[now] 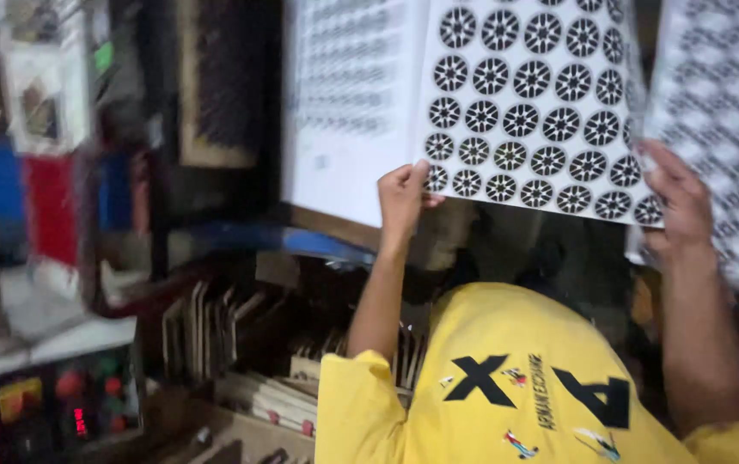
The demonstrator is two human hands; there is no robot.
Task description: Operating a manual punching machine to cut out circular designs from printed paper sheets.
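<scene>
I saw both hands raised at the lower edge of a large white sheet printed with rows of black round rosette patterns (528,103). The left hand (402,196) was pinched closed on the sheet's lower left corner, forearm rising steeply from the yellow short-sleeved shirt (490,387). The right hand (683,202) gripped the lower right edge, fingers wrapped over it. The sheet lay directly above and ahead of both grips, its long axis running between them. More printed sheets (722,112) lay beside it. Stacked boards (215,335) stood lower left.
</scene>
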